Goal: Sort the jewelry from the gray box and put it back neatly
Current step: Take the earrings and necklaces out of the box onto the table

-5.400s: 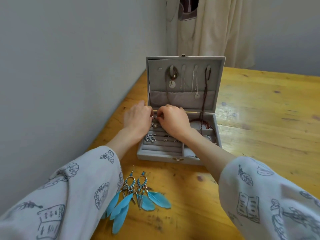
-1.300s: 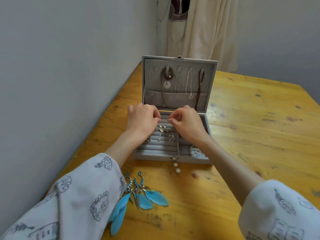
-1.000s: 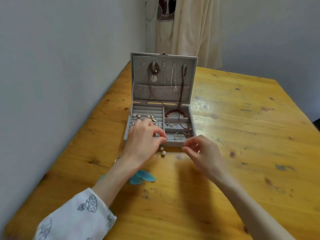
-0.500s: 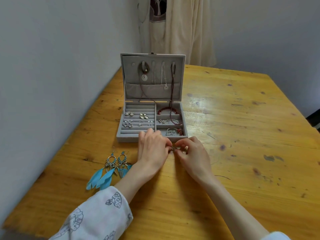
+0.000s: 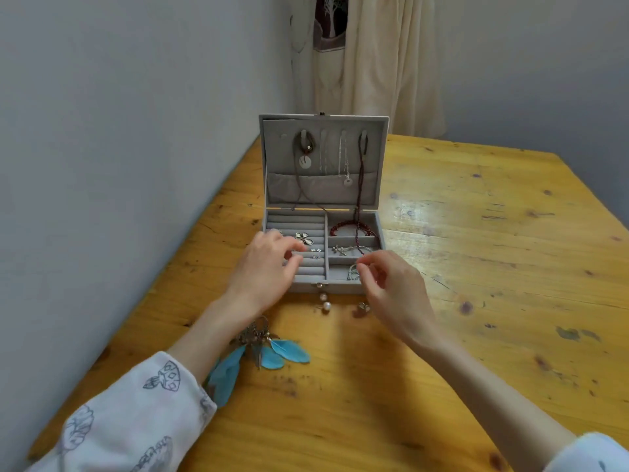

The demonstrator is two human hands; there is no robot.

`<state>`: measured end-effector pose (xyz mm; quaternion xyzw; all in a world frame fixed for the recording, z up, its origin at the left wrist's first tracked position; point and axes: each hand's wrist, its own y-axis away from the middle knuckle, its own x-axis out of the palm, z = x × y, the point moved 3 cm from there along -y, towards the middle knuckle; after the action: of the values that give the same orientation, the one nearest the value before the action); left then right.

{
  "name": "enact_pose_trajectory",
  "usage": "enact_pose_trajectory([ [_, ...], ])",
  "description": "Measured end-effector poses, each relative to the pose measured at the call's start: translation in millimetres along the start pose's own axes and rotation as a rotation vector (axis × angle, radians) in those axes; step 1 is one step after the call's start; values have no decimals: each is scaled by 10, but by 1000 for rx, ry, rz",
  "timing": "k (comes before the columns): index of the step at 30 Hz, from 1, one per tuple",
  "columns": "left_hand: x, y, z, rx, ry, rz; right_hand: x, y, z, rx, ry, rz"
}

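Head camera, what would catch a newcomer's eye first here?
The open gray box at the table's far left, necklaces hung in its lid. Both hands hover over its front edge. The bright blue feather earrings lie on the wood under the left forearm.

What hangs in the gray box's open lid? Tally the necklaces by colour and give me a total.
Brown cord necklace: 1
Silver chains: 2
Dark red bead strand: 1
Total: 4
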<state>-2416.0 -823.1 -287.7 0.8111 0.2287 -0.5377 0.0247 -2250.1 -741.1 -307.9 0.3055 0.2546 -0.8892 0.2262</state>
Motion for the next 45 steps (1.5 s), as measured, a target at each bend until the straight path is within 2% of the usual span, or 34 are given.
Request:
enact_pose_trajectory([
  [6, -89, -351, 523, -100, -197, -57, 372, -622, 245, -146, 169, 157],
  [12, -11, -523, 612, -45, -285, -97, 854, -1061, 418, -268, 328, 285],
  [17, -6, -531, 662, -36, -219, -145, 1002, -1097, 388, -378, 416, 266],
  [20, -1, -537, 677, -62, -171, -134, 1025, -1132, 379, -312, 323, 253],
  [24, -53, -513, 631, -139, -72, -80, 938, -1157, 375, -144, 141, 330],
  [32, -304, 22, 158, -171, 345, -51, 192, -553, 414, -25, -266, 220],
  [37, -59, 462, -176, -168, 398, -11, 26, 122, 140, 96, -276, 195],
  [45, 373, 727, -314, -224, 248, 38, 155, 551, 0, 77, -108, 176],
])
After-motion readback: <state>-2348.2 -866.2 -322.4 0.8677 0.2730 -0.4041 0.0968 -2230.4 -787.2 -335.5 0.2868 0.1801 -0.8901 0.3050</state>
